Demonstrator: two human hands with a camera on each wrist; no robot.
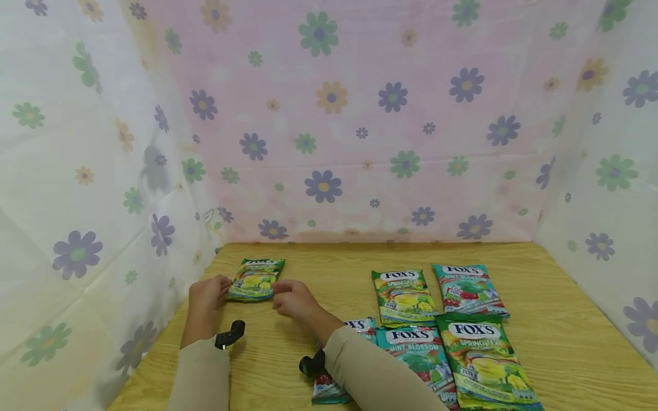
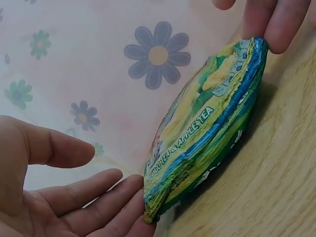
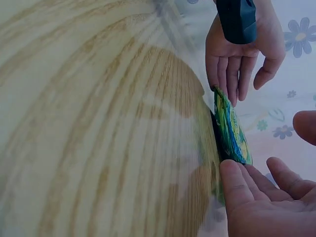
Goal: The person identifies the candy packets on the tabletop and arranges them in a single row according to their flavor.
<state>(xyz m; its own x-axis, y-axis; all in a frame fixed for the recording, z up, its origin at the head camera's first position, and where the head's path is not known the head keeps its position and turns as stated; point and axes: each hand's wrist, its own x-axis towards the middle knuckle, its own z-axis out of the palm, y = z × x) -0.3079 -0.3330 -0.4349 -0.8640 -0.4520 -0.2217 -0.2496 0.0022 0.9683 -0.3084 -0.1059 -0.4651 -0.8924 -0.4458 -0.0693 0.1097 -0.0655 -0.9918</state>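
Note:
A green and yellow Fox's Spring Tea candy packet [image 1: 255, 282] lies face up at the far left of the table. My left hand [image 1: 205, 298] touches its left edge with fairly straight fingers, the thumb held apart from it. On the opposite side, the fingers of my right hand [image 1: 298, 301] touch the packet's right edge. In the left wrist view the packet [image 2: 207, 123] spans the space between both hands, its lower seam facing the camera. The right wrist view shows the same packet [image 3: 231, 129] edge-on, low against the table, with fingertips at both ends.
On the right lie a Spring Tea packet [image 1: 404, 298] and a Mint Blossom packet [image 1: 469, 290]. Nearer are another Mint Blossom packet [image 1: 418, 357] and a Spring Tea packet [image 1: 488, 365]. My right sleeve partly covers one more packet [image 1: 329, 393]. Flowered cloth [image 1: 360, 148] encloses the wooden table [image 1: 272, 354].

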